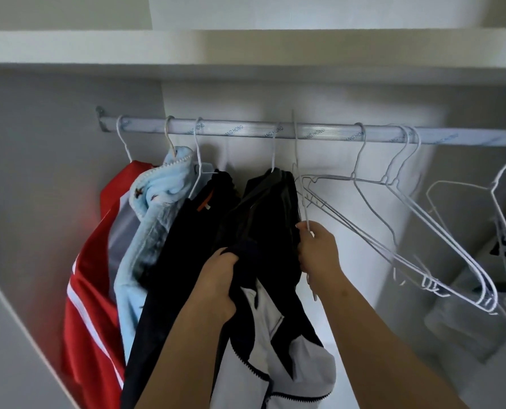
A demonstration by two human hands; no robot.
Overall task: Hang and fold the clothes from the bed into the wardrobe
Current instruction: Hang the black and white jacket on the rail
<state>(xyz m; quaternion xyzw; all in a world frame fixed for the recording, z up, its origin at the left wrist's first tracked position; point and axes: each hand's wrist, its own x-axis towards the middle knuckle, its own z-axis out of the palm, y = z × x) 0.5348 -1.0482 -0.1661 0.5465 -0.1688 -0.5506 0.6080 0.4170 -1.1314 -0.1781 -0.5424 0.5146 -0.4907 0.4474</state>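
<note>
With your left hand (219, 280) gripping the bunched navy-and-white zip-up fabric jacket (263, 329), its slack cloth could slip off or snag the thin white wire hanger (306, 216) pinched in your right hand (319, 252), as the jacket hangs between both hands, below the silver metal wardrobe rail (245, 131).

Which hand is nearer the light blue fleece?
Left. The left hand grips the black-and-white jacket right of the fleece; the right hand is farther right, holding a wire hanger.
</note>
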